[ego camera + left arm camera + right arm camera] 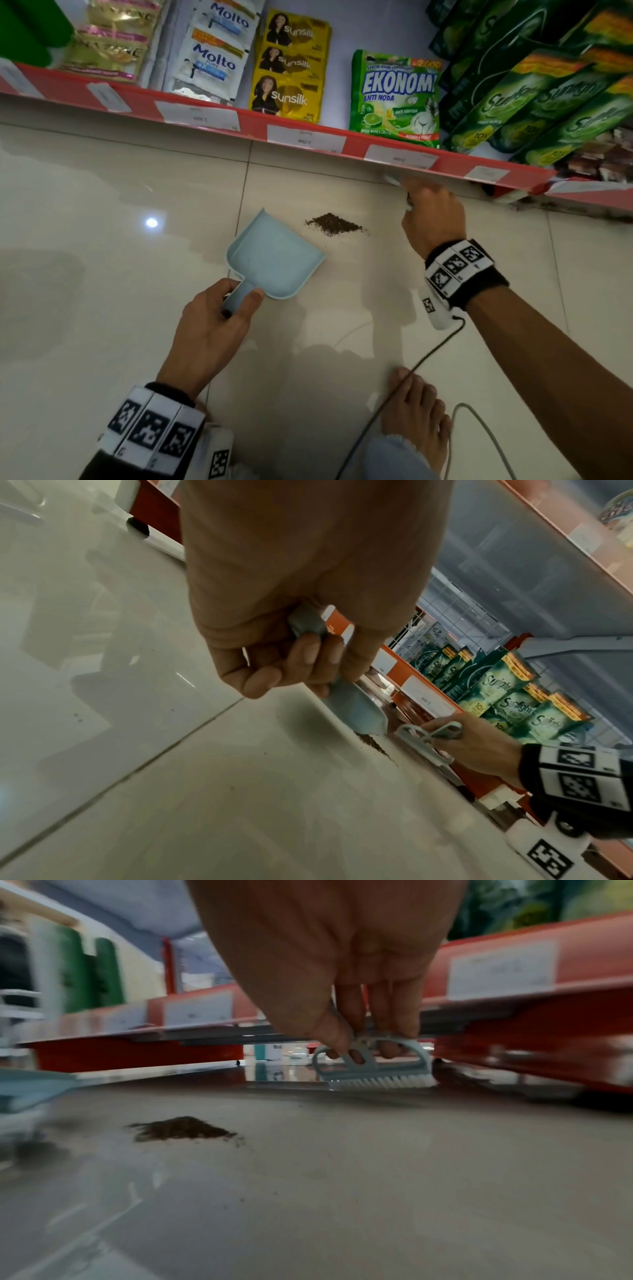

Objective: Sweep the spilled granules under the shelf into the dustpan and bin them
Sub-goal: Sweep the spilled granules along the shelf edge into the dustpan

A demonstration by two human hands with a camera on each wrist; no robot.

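Observation:
A small pile of dark brown granules [334,224] [179,1129] lies on the pale floor tiles in front of the red shelf [308,132]. My left hand [219,325] [294,653] grips the handle of a light blue dustpan [272,257] [356,710], whose open mouth points toward the pile, a short way left of it. My right hand [431,216] [369,1026] holds a small light blue brush [373,1066] [428,734] with white bristles by its loop handle, right of the pile at the shelf's lower edge.
The shelf carries sachets [291,65] and green detergent packs [394,96] [507,691]; white price labels line its edge. A dark gap [281,1056] runs beneath it. My bare foot [418,411] and two cables [411,370] lie on the floor near me.

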